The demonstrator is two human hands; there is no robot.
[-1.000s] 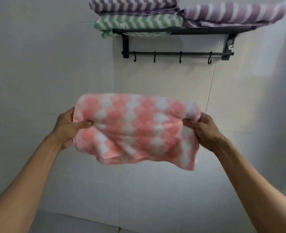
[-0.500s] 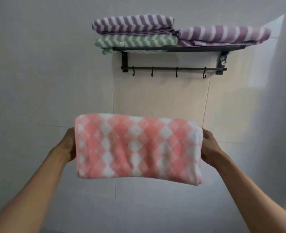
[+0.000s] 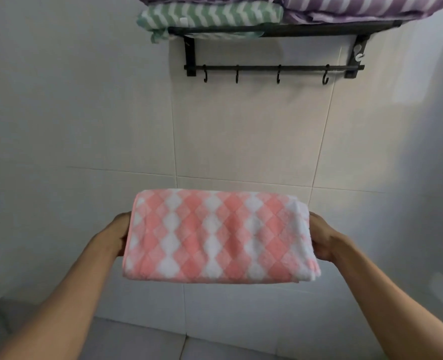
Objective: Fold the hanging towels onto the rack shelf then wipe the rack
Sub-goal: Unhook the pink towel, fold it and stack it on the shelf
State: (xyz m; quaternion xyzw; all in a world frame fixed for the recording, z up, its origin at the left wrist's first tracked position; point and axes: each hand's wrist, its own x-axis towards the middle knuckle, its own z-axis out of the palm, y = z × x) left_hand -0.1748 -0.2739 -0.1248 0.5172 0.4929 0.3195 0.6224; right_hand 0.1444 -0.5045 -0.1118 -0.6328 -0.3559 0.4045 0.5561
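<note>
Pink towel (image 3: 215, 236): plush, diamond-checked, folded into a thick rectangle, long axis left-right. Left hand (image 3: 120, 233) and right hand (image 3: 324, 241) each clamped on one short end, held mid-air before the tiled wall. Rack (image 3: 280, 31) lies straight above and ahead; black metal shelf already carries striped towels (image 3: 210, 16), hooks (image 3: 277, 74) bare.

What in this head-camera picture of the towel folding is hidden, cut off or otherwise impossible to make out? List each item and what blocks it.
- Fingers of the left hand and right hand: head view, hidden behind the pink towel.
- Purple striped towels: cut off by the top edge, so the stack's height is unknown.
- Shelf top surface: seen from below, covered by the green towel and the purple ones.
- Bottom left corner: blurred, unidentifiable.
</note>
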